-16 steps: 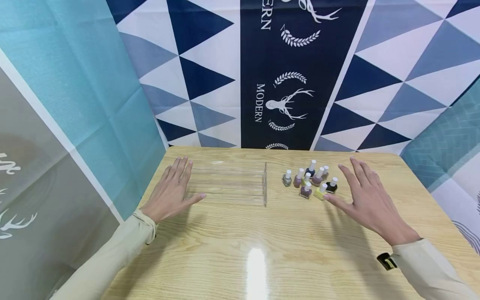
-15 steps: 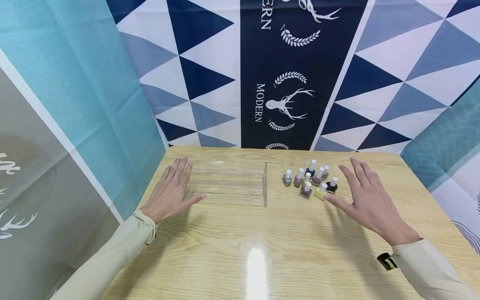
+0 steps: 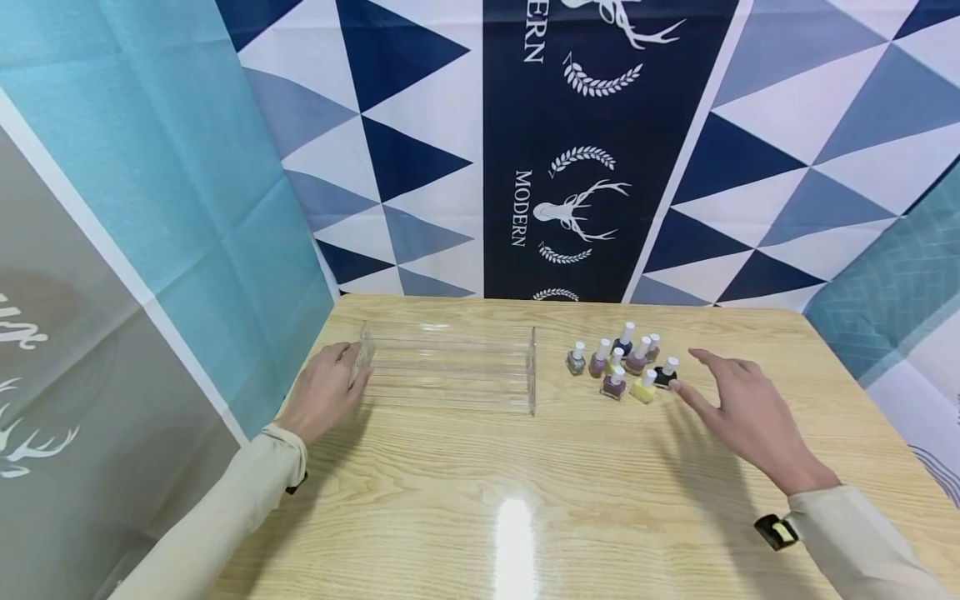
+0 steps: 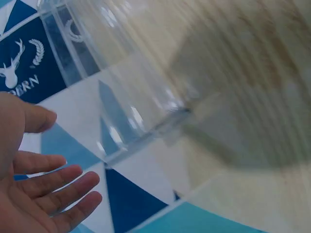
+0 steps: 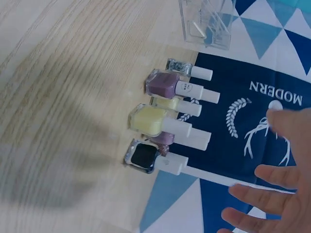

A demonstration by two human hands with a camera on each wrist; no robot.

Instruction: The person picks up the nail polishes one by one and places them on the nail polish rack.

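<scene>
A clear plastic tiered rack (image 3: pixel 533 371) stands at the back left of the wooden table. My left hand (image 3: pixel 326 392) is at its left end, fingertips right by the end panel; in the left wrist view the hand (image 4: pixel 53 194) has its fingers loosely bent, with nothing in them. To the right of the rack, several white-capped nail polish bottles stand in a cluster, among them a black one (image 3: pixel 665 377), a yellow one (image 3: pixel 642 389), a purple one (image 3: pixel 613 386) and a glittery one (image 3: pixel 575 362). My right hand (image 3: pixel 750 417) hovers just right of the black bottle, thumb and fingers spread, holding nothing.
Behind the wooden tabletop (image 3: pixel 420 500) hangs a patterned cloth (image 3: pixel 420 158) with triangles and deer prints. A turquoise and grey cloth (image 3: pixel 187 208) borders the left side.
My left hand has drawn back from over the rack to its left end, its fingers now bent. My right hand's fingers have bent and lowered, and its thumb has shifted right, off the yellow bottle.
</scene>
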